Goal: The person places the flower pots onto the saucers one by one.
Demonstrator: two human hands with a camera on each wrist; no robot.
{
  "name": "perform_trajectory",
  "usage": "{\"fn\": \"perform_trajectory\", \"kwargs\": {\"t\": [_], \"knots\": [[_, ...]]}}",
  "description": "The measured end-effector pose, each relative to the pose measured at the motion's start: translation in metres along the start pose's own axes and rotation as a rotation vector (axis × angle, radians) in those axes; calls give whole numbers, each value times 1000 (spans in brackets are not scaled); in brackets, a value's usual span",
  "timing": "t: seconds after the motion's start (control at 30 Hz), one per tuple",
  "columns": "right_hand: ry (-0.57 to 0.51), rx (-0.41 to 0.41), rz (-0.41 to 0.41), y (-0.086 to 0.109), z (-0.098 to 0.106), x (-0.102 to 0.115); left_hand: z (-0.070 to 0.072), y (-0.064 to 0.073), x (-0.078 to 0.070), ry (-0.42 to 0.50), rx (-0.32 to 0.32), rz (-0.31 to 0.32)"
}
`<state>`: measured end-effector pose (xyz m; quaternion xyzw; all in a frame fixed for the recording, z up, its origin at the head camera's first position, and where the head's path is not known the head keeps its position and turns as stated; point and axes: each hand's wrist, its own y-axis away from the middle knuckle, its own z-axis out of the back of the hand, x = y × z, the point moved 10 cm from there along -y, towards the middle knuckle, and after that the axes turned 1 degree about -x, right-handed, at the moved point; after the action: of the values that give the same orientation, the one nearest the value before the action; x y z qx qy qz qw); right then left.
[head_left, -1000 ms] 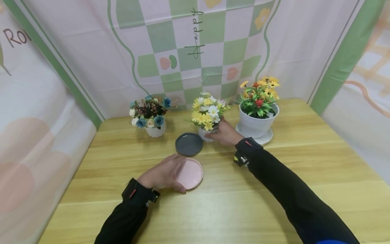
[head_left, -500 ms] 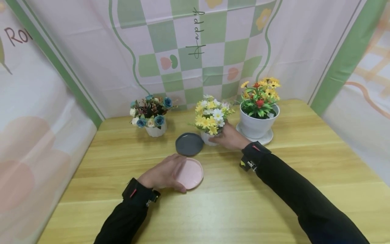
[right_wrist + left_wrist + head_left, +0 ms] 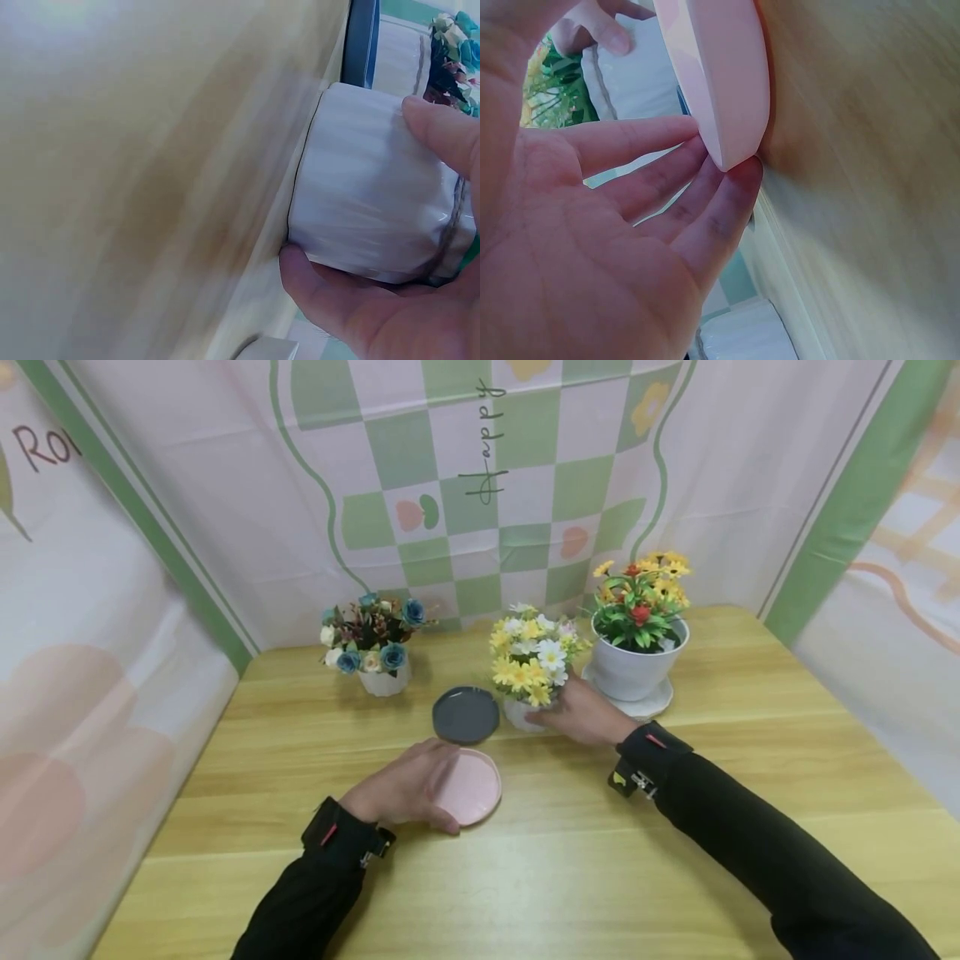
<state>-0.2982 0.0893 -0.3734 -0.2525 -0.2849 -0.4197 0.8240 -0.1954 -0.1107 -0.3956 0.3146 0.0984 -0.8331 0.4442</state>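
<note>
My right hand (image 3: 581, 710) grips a small white flower pot (image 3: 367, 187) of yellow and white artificial flowers (image 3: 532, 660). In the right wrist view the thumb and fingers lie on either side of the pot, whose base is at the tabletop. My left hand (image 3: 405, 785) holds the left edge of a round pink saucer (image 3: 472, 785), thumb at the near side and fingers at the far side. The left wrist view shows the fingertips (image 3: 739, 176) against the saucer's side (image 3: 731, 75). A dark grey saucer (image 3: 465, 716) lies just behind the pink one, left of the held pot.
A white pot of blue and cream roses (image 3: 384, 681) stands at the back left. At the back right, a larger white pot (image 3: 630, 670) with yellow and red flowers sits on a white saucer (image 3: 652, 703). Printed curtains (image 3: 517, 527) hang behind the wooden table (image 3: 525, 877).
My right hand has moved the pot of yellow and white flowers to the right and nearer to me, away from the grey saucer. My left hand and the pink saucer have stayed in place.
</note>
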Motion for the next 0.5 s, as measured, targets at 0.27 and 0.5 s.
{"fn": "perform_trajectory", "kwargs": {"t": [0.27,0.5], "knots": [[-2,15,-6,12,0,0,0,1,0,10,-2,15],[-12,25,-8,22,0,1,0,1,0,2,4,16]]}}
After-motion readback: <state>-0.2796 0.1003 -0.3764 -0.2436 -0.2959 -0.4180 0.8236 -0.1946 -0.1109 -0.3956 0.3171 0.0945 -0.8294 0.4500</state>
